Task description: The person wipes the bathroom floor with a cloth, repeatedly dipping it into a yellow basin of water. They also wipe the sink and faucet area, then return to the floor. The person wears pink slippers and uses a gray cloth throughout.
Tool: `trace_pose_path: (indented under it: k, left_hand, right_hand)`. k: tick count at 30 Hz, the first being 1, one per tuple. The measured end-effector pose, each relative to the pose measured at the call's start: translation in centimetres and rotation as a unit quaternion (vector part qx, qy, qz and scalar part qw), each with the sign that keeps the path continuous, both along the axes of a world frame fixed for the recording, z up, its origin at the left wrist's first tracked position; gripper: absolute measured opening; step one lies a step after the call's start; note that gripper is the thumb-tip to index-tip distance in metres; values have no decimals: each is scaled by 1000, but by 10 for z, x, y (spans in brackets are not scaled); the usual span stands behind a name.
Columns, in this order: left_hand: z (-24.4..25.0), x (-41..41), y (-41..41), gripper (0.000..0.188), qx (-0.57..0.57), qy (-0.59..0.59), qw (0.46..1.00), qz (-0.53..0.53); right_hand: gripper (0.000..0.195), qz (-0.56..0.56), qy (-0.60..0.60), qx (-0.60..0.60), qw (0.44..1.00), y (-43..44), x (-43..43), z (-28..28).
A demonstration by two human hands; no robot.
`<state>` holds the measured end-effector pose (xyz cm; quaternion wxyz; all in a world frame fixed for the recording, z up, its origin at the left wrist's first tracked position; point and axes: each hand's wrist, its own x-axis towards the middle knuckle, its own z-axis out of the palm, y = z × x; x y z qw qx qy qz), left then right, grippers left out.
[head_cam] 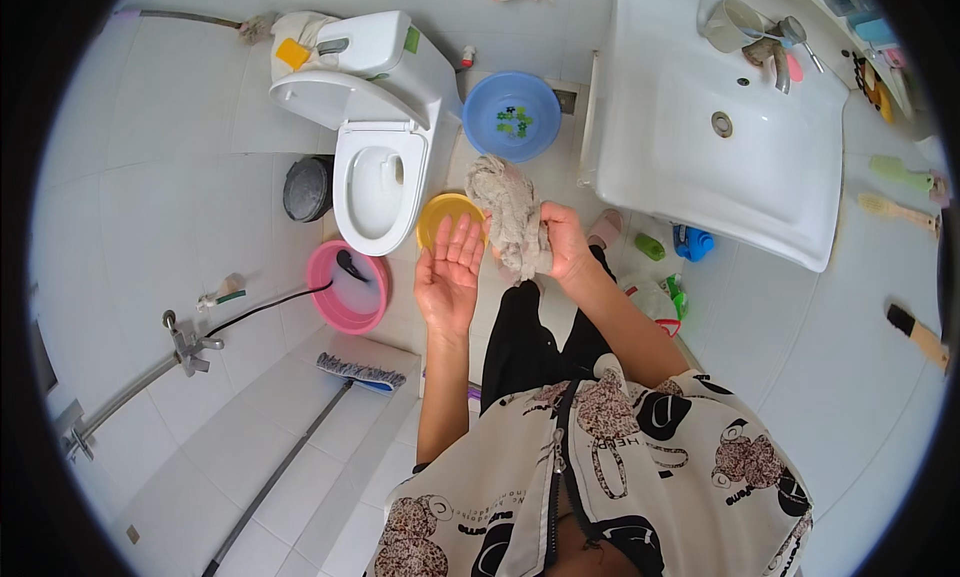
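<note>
A crumpled greyish-beige cloth point(508, 205) hangs bunched in my right hand point(564, 239), whose fingers close on its right edge. Palm up and fingers spread, my left hand point(452, 277) is just left of the cloth and holds nothing. Below the left fingertips in the view's depth is a yellow basin point(433, 215) on the floor, partly hidden by that hand and the cloth. Beyond the cloth stands a blue basin point(480, 119) with green flower shapes at its bottom. A pink basin point(319, 299) holds cloudy liquid and a black shower head point(349, 265).
A white toilet point(381, 202) with raised lid and a black bin point(306, 190) stand left. The washbasin point(675, 149) juts out at right, with bottles point(694, 243) beneath. A mop point(281, 464) leans at lower left; a black hose point(262, 303) runs to the wall tap point(191, 344).
</note>
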<state>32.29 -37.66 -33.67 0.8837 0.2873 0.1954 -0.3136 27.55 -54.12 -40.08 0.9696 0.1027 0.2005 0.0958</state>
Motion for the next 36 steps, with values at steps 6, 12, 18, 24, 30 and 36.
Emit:
trace_pose_path:
  k: [6,12,18,24,30,36]
  left_hand:
    - [6,15,7,50,49,43,998,-6]
    - [-8,10,21,50,46,8,998,-51]
    - [-8,3,-11,45,151,74,986,-7]
    - [-29,-8,-25,46,191,95,976,-46]
    - [-55,-8,-33,45,261,100,957,-73]
    - [-50,-11,-49,45,169,119,977,-59]
  right_hand:
    - [41,27,89,-26,995,-6,17,9]
    - [39,58,46,57,996,-2,17,29]
    - [33,145,0,42,989,2,19,38]
    - [30,169,-41,17,985,-7,13,22]
    - [38,101,-43,29,993,-48,4,17]
    - [46,105,-43,30,993,-84,9,25]
